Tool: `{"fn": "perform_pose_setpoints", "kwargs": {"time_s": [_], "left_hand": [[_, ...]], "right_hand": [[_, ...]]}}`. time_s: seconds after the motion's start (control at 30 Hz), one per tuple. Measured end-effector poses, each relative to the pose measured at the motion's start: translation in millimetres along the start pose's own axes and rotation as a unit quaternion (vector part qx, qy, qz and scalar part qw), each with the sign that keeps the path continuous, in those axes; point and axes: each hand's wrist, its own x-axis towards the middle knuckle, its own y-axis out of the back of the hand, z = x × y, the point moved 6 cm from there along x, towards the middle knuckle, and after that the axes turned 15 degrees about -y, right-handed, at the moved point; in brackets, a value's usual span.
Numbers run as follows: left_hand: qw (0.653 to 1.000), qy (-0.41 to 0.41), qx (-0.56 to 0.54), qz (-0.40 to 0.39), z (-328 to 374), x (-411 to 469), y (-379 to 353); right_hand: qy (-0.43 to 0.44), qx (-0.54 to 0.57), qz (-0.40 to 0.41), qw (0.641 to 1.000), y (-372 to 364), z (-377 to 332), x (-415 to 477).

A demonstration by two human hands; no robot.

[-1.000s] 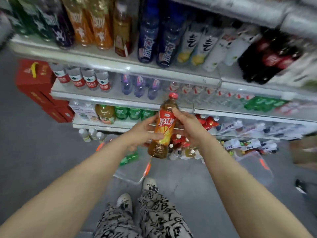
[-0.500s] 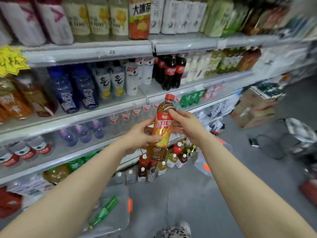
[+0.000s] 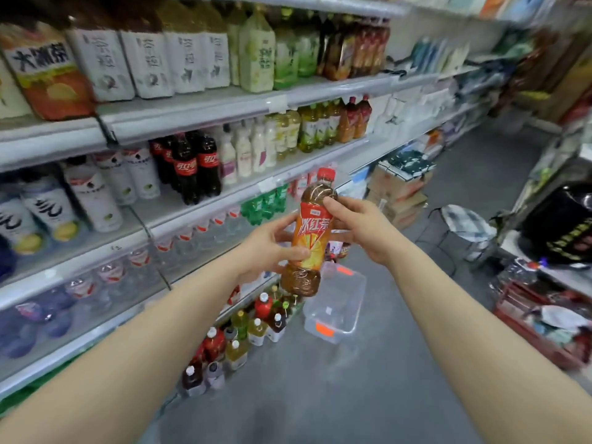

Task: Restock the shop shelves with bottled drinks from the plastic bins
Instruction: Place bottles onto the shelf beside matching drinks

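My left grip point(image 3: 267, 249) curled round the middle of the upright amber plastic tea bottle with orange label and red cap point(image 3: 315, 229), held in mid-air. My right grip point(image 3: 362, 224) pinched its shoulder. Beyond, a clear plastic bin point(image 3: 341, 302) sat on the grey floor point(image 3: 320, 395) beside the white metal shelves point(image 3: 198, 112).

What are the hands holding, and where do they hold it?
A tea bottle. The left hand grips the lower half of its label; the right hand holds its upper part, thumb on the shoulder.
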Motion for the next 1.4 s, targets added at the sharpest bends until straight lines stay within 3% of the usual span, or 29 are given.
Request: {"fn": "perform_pose_setpoints", "kwargs": {"time_s": [0.27, 0.57, 1.1, 1.4], "left_hand": [[0.998, -0.03, -0.01, -0.05, 28, 122, -112], [0.994, -0.05, 0.02, -0.094, 34, 249, -184], [0.988, -0.067, 0.02, -0.139, 20, 505, -248], [0.992, -0.07, 0.032, -0.102, 9, 635, -291]], "right_hand": [[0.025, -0.006, 0.071, 0.997, 159, -24, 26], [0.047, 0.017, 0.137, 0.989, 285, -34, 82], [0.039, 0.021, 0.157, 0.987, 462, -75, 250], [0.051, 0.022, 0.122, 0.991, 564, -92, 348]]}}
